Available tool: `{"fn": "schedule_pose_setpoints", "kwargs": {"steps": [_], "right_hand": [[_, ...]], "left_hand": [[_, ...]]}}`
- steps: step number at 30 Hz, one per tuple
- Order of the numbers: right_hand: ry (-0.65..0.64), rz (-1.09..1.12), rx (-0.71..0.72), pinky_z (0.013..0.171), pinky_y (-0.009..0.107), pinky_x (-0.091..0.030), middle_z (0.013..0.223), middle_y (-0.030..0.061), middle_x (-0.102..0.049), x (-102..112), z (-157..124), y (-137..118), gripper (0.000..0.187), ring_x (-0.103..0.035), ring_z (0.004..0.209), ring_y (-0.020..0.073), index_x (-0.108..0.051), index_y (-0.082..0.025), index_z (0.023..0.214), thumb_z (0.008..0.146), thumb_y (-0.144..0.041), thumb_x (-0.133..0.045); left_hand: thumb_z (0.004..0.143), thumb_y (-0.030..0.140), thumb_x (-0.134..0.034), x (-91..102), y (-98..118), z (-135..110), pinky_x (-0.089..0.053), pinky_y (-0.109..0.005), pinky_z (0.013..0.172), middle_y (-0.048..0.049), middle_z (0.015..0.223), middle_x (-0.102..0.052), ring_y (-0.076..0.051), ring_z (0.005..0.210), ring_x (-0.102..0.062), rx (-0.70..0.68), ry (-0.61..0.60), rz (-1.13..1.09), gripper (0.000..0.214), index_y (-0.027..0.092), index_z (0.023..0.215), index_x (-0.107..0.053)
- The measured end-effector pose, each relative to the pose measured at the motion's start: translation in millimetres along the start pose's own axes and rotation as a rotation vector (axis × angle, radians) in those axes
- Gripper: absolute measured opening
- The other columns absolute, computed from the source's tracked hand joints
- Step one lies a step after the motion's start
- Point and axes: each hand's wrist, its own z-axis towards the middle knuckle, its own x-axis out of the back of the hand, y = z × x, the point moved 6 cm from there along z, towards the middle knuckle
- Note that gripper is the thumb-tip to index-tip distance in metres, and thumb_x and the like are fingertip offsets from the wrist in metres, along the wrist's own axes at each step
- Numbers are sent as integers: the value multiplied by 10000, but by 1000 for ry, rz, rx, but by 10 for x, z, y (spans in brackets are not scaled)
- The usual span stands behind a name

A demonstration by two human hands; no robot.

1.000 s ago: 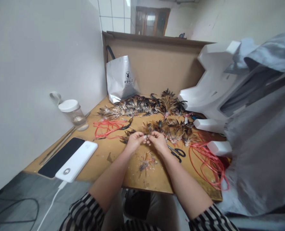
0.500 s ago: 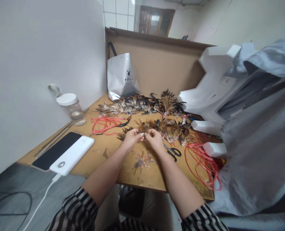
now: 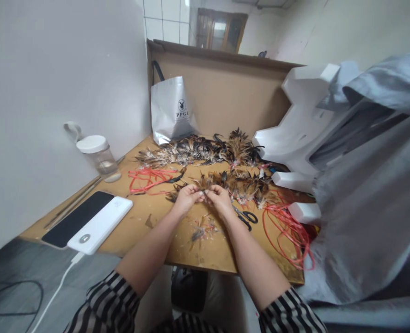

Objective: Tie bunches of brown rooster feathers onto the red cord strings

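Observation:
My left hand (image 3: 188,199) and my right hand (image 3: 219,199) meet over the table, fingertips pinched close together. Brown feathers (image 3: 205,179) rise from between their fingers, in front of a row of brown and black feathers (image 3: 248,185). The quill ends in the fingers are too small to make out. Beside my right wrist lies a pair of black-handled scissors (image 3: 247,216). Nearer to me, under my hands, are loose feather scraps (image 3: 204,230). Red plastic string (image 3: 288,231) lies in loops at the right, and more red string (image 3: 149,179) is at the left.
A longer heap of feathers (image 3: 191,151) lies at the back, before a silver bag (image 3: 172,108). At the left are a lidded jar (image 3: 100,159), a phone (image 3: 80,217) and a white power bank (image 3: 100,225). White foam (image 3: 295,125) and grey cloth (image 3: 367,222) border the right.
Both hands remain pinched together at the feathers, with only slight finger movement. The whole view has shifted a little, so everything appears slightly further left.

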Motion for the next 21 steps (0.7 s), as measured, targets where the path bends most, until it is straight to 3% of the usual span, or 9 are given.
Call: {"fn": "schedule_pose_setpoints", "kwargs": {"steps": [3,9,15,21], "right_hand": [[-17,108,-43,332,150,-278,377,-60,-470,-6,9,23,287,-371,325,42,-433,-172,554,591,-310,-682],[-13,368,-220,403,149,-406,469,-37,-551,-50,-15,144,332,-479,398,51,-435,-175,597,528,-292,-739],[68,242,-152,409,154,-436,493,-25,-574,-9,-12,142,299,-544,444,78,-467,-171,623,538,-303,-722],[77,205,-149,393,147,-417,501,-22,-578,-25,-17,169,307,-552,452,80,-455,-167,595,536,-323,-713]], "left_hand": [[541,288,-732,-3,-7,-1,-472,-196,541,4,565,-599,-90,525,-581,10,-4,8,325,134,668,-475],[521,273,-747,17,2,-28,-465,-174,545,9,564,-593,-71,521,-568,25,52,-94,338,129,665,-477],[523,239,-752,-21,-22,-29,-473,-198,587,1,634,-607,-75,556,-574,42,16,-63,318,118,733,-545],[510,249,-755,28,-69,-11,-463,-199,555,-11,583,-599,-86,534,-570,63,67,-16,289,102,633,-540]]}}
